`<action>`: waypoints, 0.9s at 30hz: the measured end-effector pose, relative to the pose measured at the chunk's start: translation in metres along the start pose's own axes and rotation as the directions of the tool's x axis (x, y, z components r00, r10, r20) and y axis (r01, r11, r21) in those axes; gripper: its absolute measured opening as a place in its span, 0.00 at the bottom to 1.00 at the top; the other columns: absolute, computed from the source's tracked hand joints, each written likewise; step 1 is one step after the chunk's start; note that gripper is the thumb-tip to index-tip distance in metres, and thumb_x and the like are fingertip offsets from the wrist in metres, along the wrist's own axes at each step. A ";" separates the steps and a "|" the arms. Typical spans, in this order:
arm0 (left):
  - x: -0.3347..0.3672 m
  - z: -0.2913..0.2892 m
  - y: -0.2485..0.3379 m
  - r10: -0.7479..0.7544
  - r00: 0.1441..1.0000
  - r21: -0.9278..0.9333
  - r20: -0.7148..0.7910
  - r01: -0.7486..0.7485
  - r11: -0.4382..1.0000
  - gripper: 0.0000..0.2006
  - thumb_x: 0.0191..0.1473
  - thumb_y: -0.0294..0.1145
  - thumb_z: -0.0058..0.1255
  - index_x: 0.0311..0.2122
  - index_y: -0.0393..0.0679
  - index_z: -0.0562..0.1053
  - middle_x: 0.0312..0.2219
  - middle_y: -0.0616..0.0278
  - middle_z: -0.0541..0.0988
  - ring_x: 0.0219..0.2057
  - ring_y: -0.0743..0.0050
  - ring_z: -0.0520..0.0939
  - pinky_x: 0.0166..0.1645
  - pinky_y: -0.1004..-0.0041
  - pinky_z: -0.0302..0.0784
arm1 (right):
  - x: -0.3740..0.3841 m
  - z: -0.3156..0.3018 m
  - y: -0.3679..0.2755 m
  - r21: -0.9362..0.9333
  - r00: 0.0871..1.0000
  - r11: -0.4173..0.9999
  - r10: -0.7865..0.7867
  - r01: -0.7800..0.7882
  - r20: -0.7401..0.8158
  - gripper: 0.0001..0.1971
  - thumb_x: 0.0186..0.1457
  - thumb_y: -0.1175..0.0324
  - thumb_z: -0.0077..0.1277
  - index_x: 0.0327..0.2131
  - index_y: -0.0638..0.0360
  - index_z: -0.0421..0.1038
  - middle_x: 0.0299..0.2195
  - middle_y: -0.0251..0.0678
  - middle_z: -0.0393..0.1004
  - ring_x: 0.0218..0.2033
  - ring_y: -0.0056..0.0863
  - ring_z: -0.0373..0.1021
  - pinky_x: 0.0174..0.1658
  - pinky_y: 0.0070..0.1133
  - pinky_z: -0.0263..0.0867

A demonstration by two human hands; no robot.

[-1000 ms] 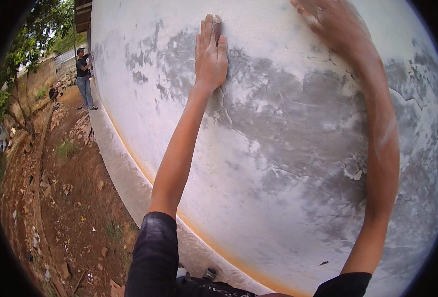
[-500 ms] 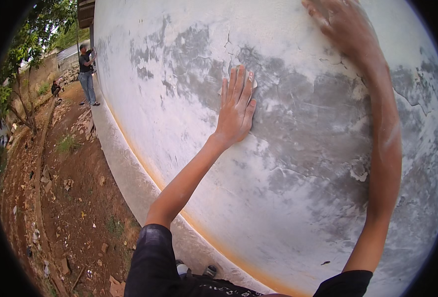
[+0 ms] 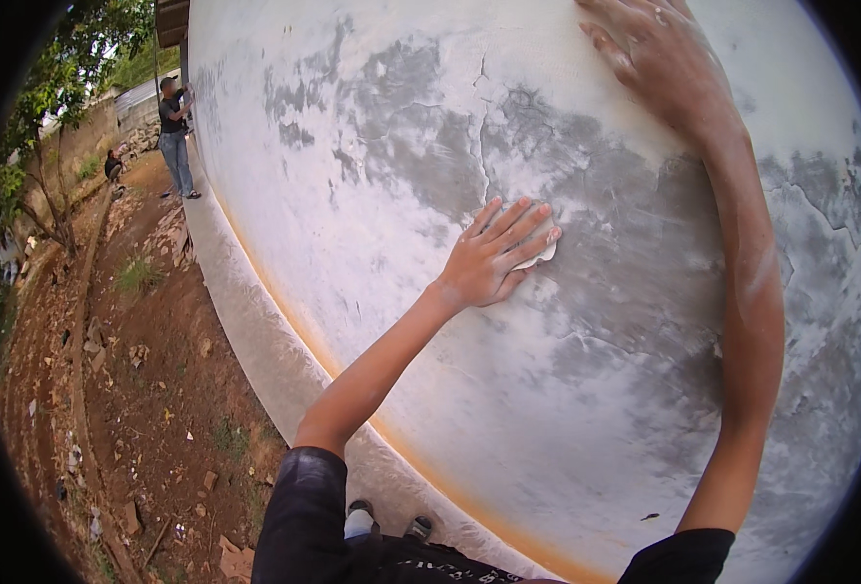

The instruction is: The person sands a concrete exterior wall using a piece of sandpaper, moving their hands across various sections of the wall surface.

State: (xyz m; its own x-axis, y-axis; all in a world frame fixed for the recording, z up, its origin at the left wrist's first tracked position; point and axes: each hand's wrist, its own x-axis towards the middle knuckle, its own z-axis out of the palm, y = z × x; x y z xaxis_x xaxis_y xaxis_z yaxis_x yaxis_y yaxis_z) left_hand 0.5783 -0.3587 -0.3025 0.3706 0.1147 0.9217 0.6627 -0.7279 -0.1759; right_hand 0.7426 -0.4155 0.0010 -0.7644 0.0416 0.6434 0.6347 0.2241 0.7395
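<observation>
Where the spread left hand (image 3: 484,261) presses against the pale wall (image 3: 421,389), a thin whitish piece (image 3: 544,257) lies between its fingers and the plaster. Only the piece's rim shows, past the fingertips and toward the wall's right side, so its long axis cannot be told; its face seems to lie flat along the wall. The left fingers point up and rightward, unclenched, holding the piece by pressure. The right hand (image 3: 652,60) is high on the wall with its fingers partly cut off from view; whether it grasps anything cannot be told.

Just above the left fingertips, cracks (image 3: 482,161) run upward through the plaster, and a worn grey patch (image 3: 635,258) spreads right of them. The right forearm (image 3: 753,282) rises across the wall's right part, hiding a strip of it. A small dark mark (image 3: 650,517) sits near the wall's lower edge, above an orange band (image 3: 428,475).

Along that edge runs a concrete ledge (image 3: 255,321), bearing the wearer's sandalled feet (image 3: 418,528). Beyond its outer edge spreads brown soil (image 3: 158,389) strewn with rubble, with a grass tuft (image 3: 138,275) and a leafy tree (image 3: 80,78). At the wall's far end a co-worker (image 3: 172,131) stands facing it, arms raised; another person (image 3: 115,165) is low to the ground farther off.
</observation>
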 end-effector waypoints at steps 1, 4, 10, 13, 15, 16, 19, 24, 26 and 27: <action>0.000 -0.001 -0.004 -0.003 1.000 0.010 -0.005 0.003 1.000 0.30 0.57 0.31 0.50 0.66 0.57 0.66 0.69 0.61 0.59 0.72 0.57 0.53 0.73 0.51 0.43 | 0.003 0.002 -0.001 -0.003 1.000 1.000 0.003 -0.003 0.005 0.16 0.63 0.62 0.48 0.51 0.58 0.73 0.61 0.35 0.69 0.68 0.36 0.56 0.73 0.42 0.39; 0.002 -0.007 -0.021 -0.022 0.999 0.033 -0.031 0.023 0.999 0.28 0.59 0.32 0.47 0.66 0.55 0.66 0.70 0.59 0.59 0.72 0.55 0.53 0.73 0.50 0.44 | 0.012 0.010 -0.002 0.065 1.000 0.998 0.004 -0.005 0.008 0.17 0.63 0.62 0.48 0.52 0.57 0.74 0.62 0.33 0.69 0.69 0.35 0.55 0.74 0.42 0.37; 0.019 -0.034 -0.077 -0.105 0.988 0.033 -0.113 0.109 0.993 0.26 0.65 0.35 0.39 0.68 0.48 0.63 0.70 0.56 0.56 0.72 0.52 0.52 0.73 0.49 0.44 | 0.032 0.027 -0.010 0.037 0.999 0.999 0.024 -0.025 0.028 0.17 0.64 0.62 0.48 0.54 0.52 0.73 0.63 0.29 0.67 0.69 0.29 0.54 0.75 0.39 0.37; 0.036 -0.051 -0.109 -0.140 0.978 0.038 -0.153 0.148 0.988 0.26 0.66 0.37 0.38 0.68 0.50 0.61 0.71 0.58 0.55 0.72 0.53 0.51 0.73 0.50 0.44 | 0.042 0.038 -0.021 0.002 0.999 1.000 0.030 -0.030 0.019 0.17 0.64 0.61 0.47 0.55 0.49 0.73 0.63 0.27 0.67 0.69 0.26 0.53 0.75 0.37 0.37; 0.049 -0.061 -0.126 -0.150 0.971 0.051 -0.187 0.162 0.985 0.26 0.65 0.37 0.41 0.69 0.54 0.61 0.71 0.62 0.56 0.72 0.58 0.51 0.74 0.52 0.45 | 0.047 0.046 -0.029 -0.043 0.999 0.998 0.038 -0.037 0.017 0.17 0.65 0.61 0.47 0.55 0.47 0.73 0.64 0.25 0.66 0.69 0.24 0.53 0.75 0.36 0.37; 0.056 -0.066 -0.136 -0.148 0.968 0.048 -0.203 0.161 0.986 0.26 0.66 0.37 0.40 0.69 0.54 0.60 0.71 0.62 0.55 0.72 0.58 0.51 0.74 0.53 0.45 | 0.050 0.051 -0.034 -0.066 0.999 0.997 0.044 -0.043 0.014 0.17 0.65 0.61 0.47 0.55 0.46 0.73 0.64 0.24 0.66 0.69 0.23 0.53 0.75 0.36 0.37; 0.079 -0.074 -0.165 -0.172 0.952 0.041 -0.251 0.188 0.981 0.26 0.68 0.38 0.37 0.70 0.54 0.58 0.71 0.61 0.53 0.73 0.57 0.49 0.74 0.53 0.44 | 0.048 0.059 -0.042 -0.155 0.997 0.985 0.080 -0.077 0.016 0.17 0.66 0.60 0.46 0.56 0.43 0.73 0.64 0.22 0.65 0.69 0.20 0.52 0.76 0.34 0.38; 0.102 -0.090 -0.200 -0.246 0.899 -0.023 -0.363 0.255 0.967 0.27 0.70 0.41 0.33 0.71 0.54 0.54 0.72 0.61 0.51 0.73 0.58 0.47 0.75 0.54 0.40 | 0.055 0.066 -0.056 -0.159 0.996 0.983 0.088 -0.088 -0.007 0.17 0.66 0.60 0.46 0.57 0.40 0.73 0.65 0.19 0.64 0.70 0.17 0.51 0.76 0.32 0.38; 0.084 -0.081 -0.190 -0.198 0.926 0.030 -0.320 0.219 0.975 0.27 0.70 0.41 0.33 0.72 0.54 0.54 0.72 0.61 0.50 0.73 0.58 0.46 0.75 0.54 0.39 | 0.054 0.070 -0.057 -0.149 0.997 0.986 0.081 -0.080 0.002 0.17 0.65 0.60 0.47 0.56 0.41 0.73 0.65 0.18 0.64 0.70 0.17 0.51 0.76 0.32 0.37; 0.079 -0.076 -0.183 -0.171 0.940 0.048 -0.296 0.193 0.980 0.27 0.70 0.41 0.32 0.72 0.54 0.54 0.72 0.60 0.49 0.73 0.58 0.46 0.75 0.53 0.38 | 0.051 0.069 -0.055 -0.156 0.996 0.984 0.084 -0.081 0.012 0.17 0.65 0.60 0.47 0.56 0.41 0.73 0.65 0.18 0.64 0.70 0.17 0.50 0.76 0.32 0.37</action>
State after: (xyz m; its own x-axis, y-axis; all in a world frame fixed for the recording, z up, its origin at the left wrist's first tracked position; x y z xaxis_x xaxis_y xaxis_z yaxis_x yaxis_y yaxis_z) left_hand 0.4368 -0.2679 -0.1713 0.0421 0.0317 0.9986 0.7523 -0.6588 -0.0108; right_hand 0.6608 -0.3585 -0.0200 -0.7098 0.0721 0.7007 0.7043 0.0649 0.7069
